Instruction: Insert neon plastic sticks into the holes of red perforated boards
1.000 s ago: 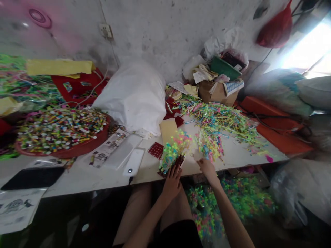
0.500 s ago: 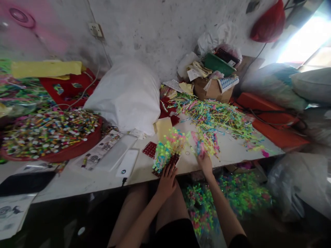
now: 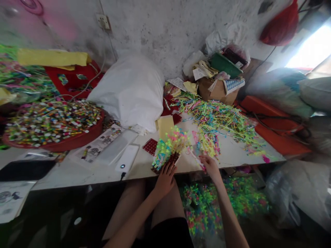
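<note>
Dark red and dotted with pale holes, a small rack (image 3: 174, 158) sits at the near edge of the white table (image 3: 236, 151), with the left hand (image 3: 167, 176) laid across its near side. That hand is palm down, its fingers stretched forward and slightly parted, resting on the rack rather than wrapped round anything; the left forearm slants up to it from the lower middle of the view. A cluster of green, blue, yellow and pink sticks (image 3: 163, 153) stands in the rack, just beyond the left fingertips and leaning towards the left.

The right hand (image 3: 210, 166) is low over the table edge, well apart from the rack, its forearm rising steeply from the lower right and tilting inward. Its thumb and fingers are drawn narrow beside a pink-and-white strip (image 3: 196, 157), which reaches from the fingertips towards the rack; blur there means I cannot tell whether they pinch it. Beyond the right hand spreads a loose heap of coloured sticks (image 3: 219, 119), its nearest strands close to the knuckles
</note>
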Action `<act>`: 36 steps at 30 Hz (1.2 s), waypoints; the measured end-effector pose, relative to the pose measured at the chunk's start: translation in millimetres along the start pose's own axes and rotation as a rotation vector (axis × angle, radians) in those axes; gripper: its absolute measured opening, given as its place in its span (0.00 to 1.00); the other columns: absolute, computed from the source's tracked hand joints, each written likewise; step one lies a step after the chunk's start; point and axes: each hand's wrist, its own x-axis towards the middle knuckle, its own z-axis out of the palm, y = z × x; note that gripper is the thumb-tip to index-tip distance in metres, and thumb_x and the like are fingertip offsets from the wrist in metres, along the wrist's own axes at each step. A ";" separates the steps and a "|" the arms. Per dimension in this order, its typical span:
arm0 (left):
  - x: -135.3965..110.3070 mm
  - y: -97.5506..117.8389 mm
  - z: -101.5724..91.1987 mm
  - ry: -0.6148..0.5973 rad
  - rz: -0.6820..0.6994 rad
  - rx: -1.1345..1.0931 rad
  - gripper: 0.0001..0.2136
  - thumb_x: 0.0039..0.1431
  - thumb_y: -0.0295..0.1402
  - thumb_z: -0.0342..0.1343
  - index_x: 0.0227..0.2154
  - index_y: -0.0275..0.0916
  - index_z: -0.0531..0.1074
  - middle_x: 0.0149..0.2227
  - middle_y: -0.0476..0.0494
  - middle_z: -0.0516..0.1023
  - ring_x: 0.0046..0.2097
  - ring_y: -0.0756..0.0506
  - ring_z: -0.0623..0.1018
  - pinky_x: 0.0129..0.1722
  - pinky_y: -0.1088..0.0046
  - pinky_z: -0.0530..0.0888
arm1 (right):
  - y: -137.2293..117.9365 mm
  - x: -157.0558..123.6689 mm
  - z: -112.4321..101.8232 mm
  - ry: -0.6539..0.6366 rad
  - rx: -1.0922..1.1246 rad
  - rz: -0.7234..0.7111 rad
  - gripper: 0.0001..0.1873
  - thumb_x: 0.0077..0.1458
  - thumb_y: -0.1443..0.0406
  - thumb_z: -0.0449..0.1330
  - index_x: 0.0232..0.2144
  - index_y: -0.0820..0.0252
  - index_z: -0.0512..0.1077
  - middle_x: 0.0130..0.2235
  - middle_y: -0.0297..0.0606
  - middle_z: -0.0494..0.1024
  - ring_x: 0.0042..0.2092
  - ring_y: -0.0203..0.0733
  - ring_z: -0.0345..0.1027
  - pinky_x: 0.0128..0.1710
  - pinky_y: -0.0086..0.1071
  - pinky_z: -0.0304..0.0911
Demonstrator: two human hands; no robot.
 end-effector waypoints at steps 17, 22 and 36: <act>6.1 4.9 -1.8 -0.070 0.001 0.022 0.31 0.57 0.38 0.50 0.62 0.37 0.49 0.66 0.39 0.47 0.65 0.37 0.47 0.62 0.54 0.46 | -34.8 -29.9 -8.7 -0.183 -0.699 -0.244 0.12 0.55 0.69 0.46 0.42 0.61 0.64 0.30 0.39 0.74 0.27 0.38 0.68 0.27 0.29 0.58; 12.5 5.7 -1.2 -0.073 -0.025 0.002 0.30 0.57 0.38 0.50 0.61 0.35 0.52 0.65 0.38 0.49 0.65 0.37 0.48 0.62 0.55 0.47 | -48.8 -28.0 -7.1 -0.083 -0.921 -0.284 0.09 0.59 0.68 0.47 0.39 0.58 0.65 0.36 0.42 0.75 0.32 0.42 0.70 0.26 0.30 0.57; -9.3 -3.0 -6.7 0.032 -0.098 -0.122 0.22 0.57 0.32 0.49 0.56 0.37 0.60 0.54 0.39 0.66 0.59 0.40 0.61 0.61 0.58 0.55 | -73.5 -35.8 2.6 -0.053 -0.739 -0.630 0.13 0.62 0.64 0.44 0.38 0.59 0.68 0.35 0.42 0.73 0.39 0.45 0.68 0.37 0.36 0.63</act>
